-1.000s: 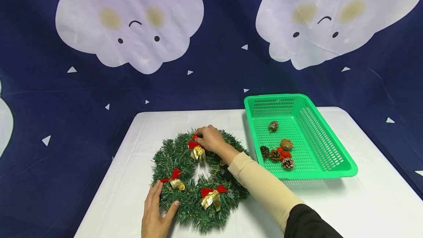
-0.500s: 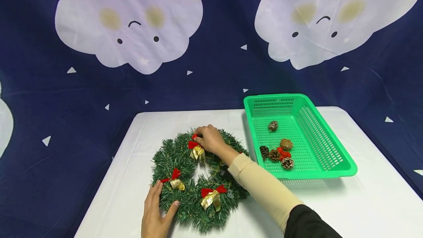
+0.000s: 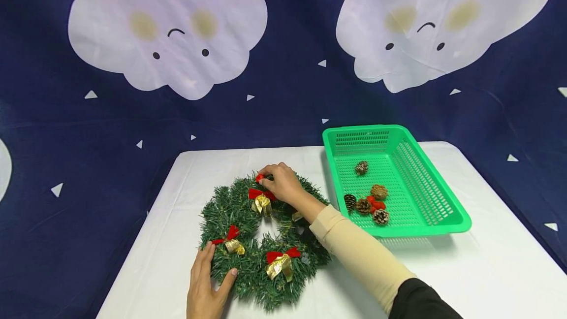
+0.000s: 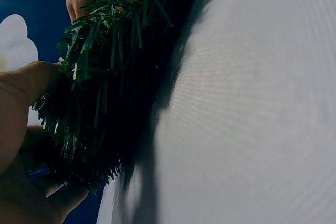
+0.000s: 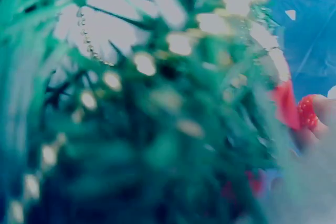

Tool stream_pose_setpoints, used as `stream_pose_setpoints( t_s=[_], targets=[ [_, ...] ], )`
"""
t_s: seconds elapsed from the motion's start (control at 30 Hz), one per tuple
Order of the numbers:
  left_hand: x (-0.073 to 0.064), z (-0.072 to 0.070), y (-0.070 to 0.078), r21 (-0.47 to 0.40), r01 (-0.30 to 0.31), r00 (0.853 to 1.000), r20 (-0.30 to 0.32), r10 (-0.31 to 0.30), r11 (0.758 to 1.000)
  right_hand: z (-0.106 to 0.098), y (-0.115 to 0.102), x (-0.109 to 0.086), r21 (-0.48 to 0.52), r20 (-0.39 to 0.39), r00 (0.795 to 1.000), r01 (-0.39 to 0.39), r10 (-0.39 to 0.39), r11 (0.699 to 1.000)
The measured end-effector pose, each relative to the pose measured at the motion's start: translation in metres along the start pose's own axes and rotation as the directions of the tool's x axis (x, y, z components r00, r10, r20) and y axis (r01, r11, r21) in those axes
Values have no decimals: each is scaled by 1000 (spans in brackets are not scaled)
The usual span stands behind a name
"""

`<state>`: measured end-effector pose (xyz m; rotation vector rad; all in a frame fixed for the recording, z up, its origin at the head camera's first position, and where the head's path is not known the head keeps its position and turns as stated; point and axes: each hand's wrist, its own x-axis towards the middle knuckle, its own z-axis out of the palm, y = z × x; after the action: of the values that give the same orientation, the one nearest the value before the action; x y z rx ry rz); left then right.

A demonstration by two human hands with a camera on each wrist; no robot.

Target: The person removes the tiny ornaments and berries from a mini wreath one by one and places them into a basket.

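A green tinsel wreath point(image 3: 226, 210) with red-and-gold bows lies on the white table. My right hand point(image 3: 282, 183) is over its far side, pinching a small glossy red berry point(image 3: 259, 177) between thumb and fingers just beyond a bow point(image 3: 262, 202). In the right wrist view the same red berry point(image 5: 308, 112) shows at the fingertips, beside red ribbon. On the near left, my left hand point(image 3: 206, 284) holds the wreath's outer edge, thumb and fingers spread around it. The left wrist view shows the wreath point(image 4: 100, 93) between thumb and fingers of my left hand point(image 4: 21, 145).
A green plastic basket point(image 3: 400, 231) stands on the table point(image 3: 177, 206) at the right. In it are several pine cones point(image 3: 380, 217) and a cluster of red berries point(image 3: 376, 205). A dark blue backdrop point(image 3: 288, 97) with white clouds hangs behind the table.
My right hand has shifted slightly up and away from the bow with the red berry. The left hand stays at the wreath's edge. The whole head view has drifted slightly.
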<state>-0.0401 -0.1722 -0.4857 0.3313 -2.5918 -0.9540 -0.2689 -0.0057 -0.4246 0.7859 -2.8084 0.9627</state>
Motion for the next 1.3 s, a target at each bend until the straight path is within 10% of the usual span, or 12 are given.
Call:
stream_pose_setpoints(
  t_s=[1.3],
  targets=[
    [0, 0, -1, -32, -1, 1000, -3, 1, 999, -73, 8, -63, 153, -118, 993, 13, 5, 988]
  ],
)
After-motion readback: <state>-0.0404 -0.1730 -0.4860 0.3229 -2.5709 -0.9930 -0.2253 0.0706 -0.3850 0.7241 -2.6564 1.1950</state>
